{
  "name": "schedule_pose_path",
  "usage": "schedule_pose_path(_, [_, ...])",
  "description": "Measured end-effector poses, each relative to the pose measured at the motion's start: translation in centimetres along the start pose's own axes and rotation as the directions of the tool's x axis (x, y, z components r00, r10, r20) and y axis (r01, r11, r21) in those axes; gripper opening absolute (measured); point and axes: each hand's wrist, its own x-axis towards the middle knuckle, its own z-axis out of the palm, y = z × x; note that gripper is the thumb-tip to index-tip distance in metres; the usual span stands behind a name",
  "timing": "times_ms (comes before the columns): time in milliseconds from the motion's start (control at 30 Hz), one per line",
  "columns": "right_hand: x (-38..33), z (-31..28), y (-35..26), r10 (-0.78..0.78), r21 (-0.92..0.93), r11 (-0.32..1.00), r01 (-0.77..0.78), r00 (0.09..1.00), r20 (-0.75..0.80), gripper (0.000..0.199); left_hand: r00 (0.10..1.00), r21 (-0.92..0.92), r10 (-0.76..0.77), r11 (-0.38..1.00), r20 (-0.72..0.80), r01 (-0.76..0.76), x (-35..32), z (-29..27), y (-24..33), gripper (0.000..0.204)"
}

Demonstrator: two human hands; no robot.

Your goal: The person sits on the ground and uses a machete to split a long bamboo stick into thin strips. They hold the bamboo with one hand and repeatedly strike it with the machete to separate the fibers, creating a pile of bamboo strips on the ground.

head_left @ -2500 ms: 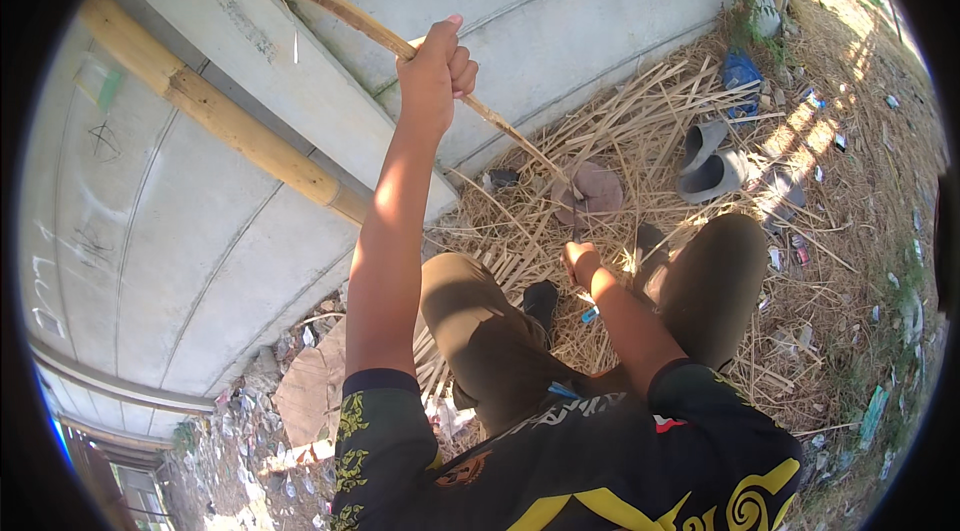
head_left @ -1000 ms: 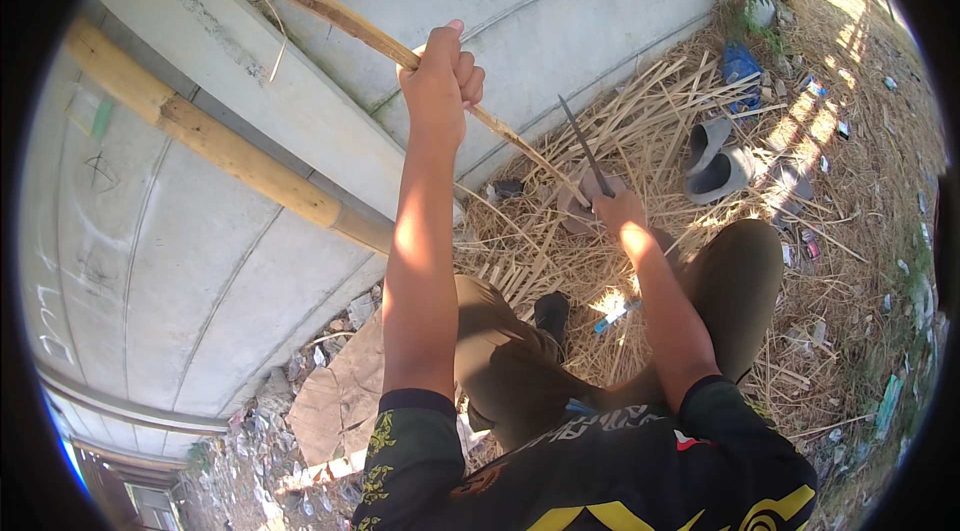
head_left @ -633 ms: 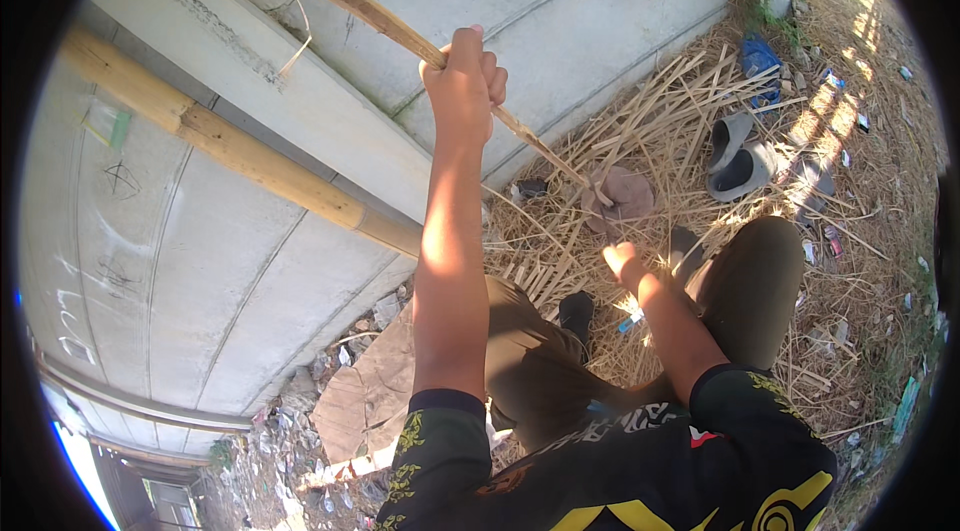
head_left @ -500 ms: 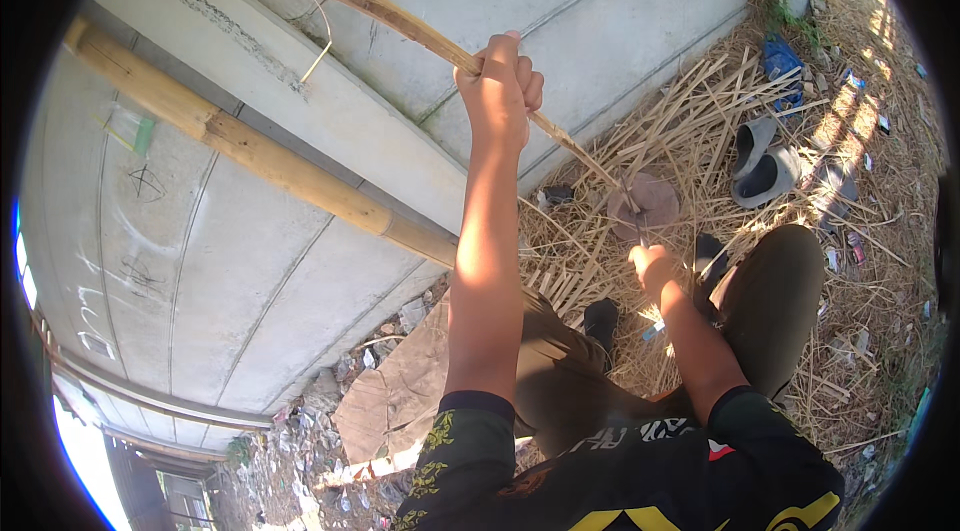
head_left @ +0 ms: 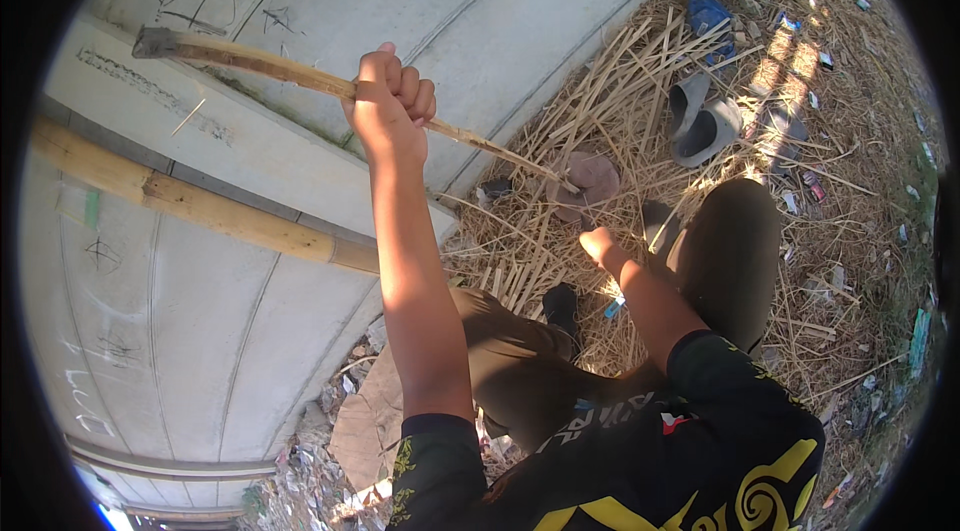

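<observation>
One long tan bamboo strip (head_left: 290,72), clenched in the left hand (head_left: 391,103), ends at a round brown wooden block (head_left: 598,177); near the block, the right hand (head_left: 600,245) tightly grips a thin dark knife (head_left: 587,222).

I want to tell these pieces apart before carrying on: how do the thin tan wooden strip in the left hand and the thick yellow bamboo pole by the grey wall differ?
The thin tan wooden strip narrows toward its lower end; the thick yellow bamboo pole is far thicker and looks round. The strip is gripped in the left hand; no hand touches the pole. Both are long and yellowish.
</observation>
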Motion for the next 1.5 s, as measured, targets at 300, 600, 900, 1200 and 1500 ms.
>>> schedule_pose_path(300, [-3.4, -0.4, -4.4, -0.009, 0.465, 0.885, -0.030, 0.997, 0.081, 0.024, 0.959, 0.011, -0.035, 0.999, 0.280, 0.033, -0.5, -5.3, -0.1, 0.051])
schedule_pose_path(600, [-17.6, -3.2, -17.5, -0.717, 0.218, 0.550, 0.806, 0.590, -0.372, 0.031, 0.994, -0.041, 0.073, 0.996, -0.079, -0.077, -1.4, -5.8, -0.5, 0.049])
schedule_pose_path(900, [-3.1, 2.0, 1.0, -0.109, -0.224, 0.973, 0.063, 0.974, -0.199, 0.035, 0.998, 0.022, 0.049, 0.999, -0.036, -0.048, -2.5, -5.2, -2.6, 0.049])
schedule_pose_path(1200, [-11.0, 1.3, -11.4, -0.580, 0.152, 0.774, 0.614, 0.785, -0.218, 0.027, 0.997, -0.004, 0.008, 1.000, -0.081, -0.009, -1.4, -4.6, -2.5, 0.049])
schedule_pose_path(1500, [-5.0, 1.0, -1.7, -0.252, -0.208, 0.955, 0.211, 0.947, -0.200, 0.029, 1.000, -0.018, -0.001, 1.000, -0.028, 0.000, -0.9, -4.6, -2.5, 0.048])
